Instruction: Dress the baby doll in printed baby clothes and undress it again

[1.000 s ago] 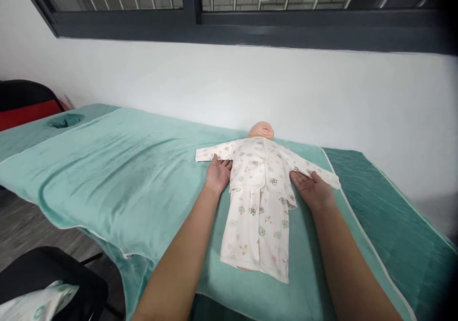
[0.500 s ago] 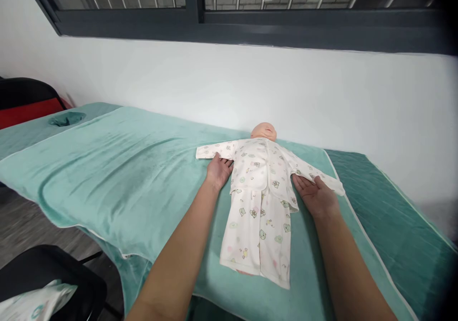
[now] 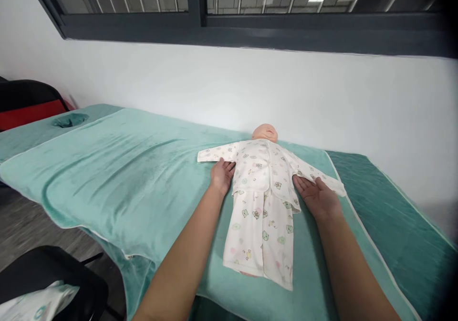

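Note:
A baby doll (image 3: 265, 132) lies on its back, its head toward the wall. It is dressed in a white printed baby jacket (image 3: 255, 168) with both sleeves spread out, and white printed trousers (image 3: 257, 235) cover its legs. My left hand (image 3: 222, 174) rests palm up beside the doll's body, fingers stretched under the left-hand sleeve. On the other side, my right hand (image 3: 317, 197) lies palm up with its fingertips at the underside of the right-hand sleeve. Both hands are open and grip nothing.
A light green blanket (image 3: 125, 178) covers the massage bed, over a darker green sheet (image 3: 386, 201). The bed has a face hole (image 3: 70, 119) at the far left. A black chair (image 3: 75, 273) with a white printed package (image 3: 43, 302) stands at lower left. A white wall (image 3: 179, 82) runs behind.
The view has shifted slightly. My left hand has moved a little down and right beside the sleeve; the right hand and the doll look nearly the same.

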Motion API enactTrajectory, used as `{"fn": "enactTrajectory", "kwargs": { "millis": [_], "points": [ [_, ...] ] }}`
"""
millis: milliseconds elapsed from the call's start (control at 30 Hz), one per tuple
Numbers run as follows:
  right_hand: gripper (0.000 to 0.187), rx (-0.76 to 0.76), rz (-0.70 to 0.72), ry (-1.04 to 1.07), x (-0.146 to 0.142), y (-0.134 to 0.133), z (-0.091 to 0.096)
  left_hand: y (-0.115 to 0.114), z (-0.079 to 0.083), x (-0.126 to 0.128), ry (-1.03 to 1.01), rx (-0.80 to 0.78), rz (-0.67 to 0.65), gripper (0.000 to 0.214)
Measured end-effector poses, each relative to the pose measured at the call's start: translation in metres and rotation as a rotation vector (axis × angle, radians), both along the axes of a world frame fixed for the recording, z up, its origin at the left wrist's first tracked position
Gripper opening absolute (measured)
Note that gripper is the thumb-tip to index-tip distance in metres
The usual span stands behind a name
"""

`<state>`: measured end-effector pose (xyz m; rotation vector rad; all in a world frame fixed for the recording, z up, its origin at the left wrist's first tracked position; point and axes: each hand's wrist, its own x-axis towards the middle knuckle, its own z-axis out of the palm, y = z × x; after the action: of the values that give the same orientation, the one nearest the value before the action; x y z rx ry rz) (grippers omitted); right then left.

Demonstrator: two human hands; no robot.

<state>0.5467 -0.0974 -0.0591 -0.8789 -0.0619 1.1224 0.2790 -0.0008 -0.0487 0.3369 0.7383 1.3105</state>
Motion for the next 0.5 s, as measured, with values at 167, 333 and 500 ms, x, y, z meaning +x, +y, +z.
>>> {"fn": "enactTrajectory", "kwargs": {
  "millis": [167,333,500],
  "points": [
    [0.037,0.011,0.004,0.008,0.002,0.001,-0.002,-0.002,0.002,-0.002,-0.004,-0.020,-0.001,0.028],
    [0.036,0.027,0.011,-0.009,0.002,0.001,-0.003,-0.008,0.001,-0.004,0.015,0.028,-0.011,0.019],
    [0.030,0.044,0.018,-0.014,0.001,-0.002,-0.001,-0.022,-0.002,-0.006,0.084,0.112,0.002,0.015]
  ]
}}
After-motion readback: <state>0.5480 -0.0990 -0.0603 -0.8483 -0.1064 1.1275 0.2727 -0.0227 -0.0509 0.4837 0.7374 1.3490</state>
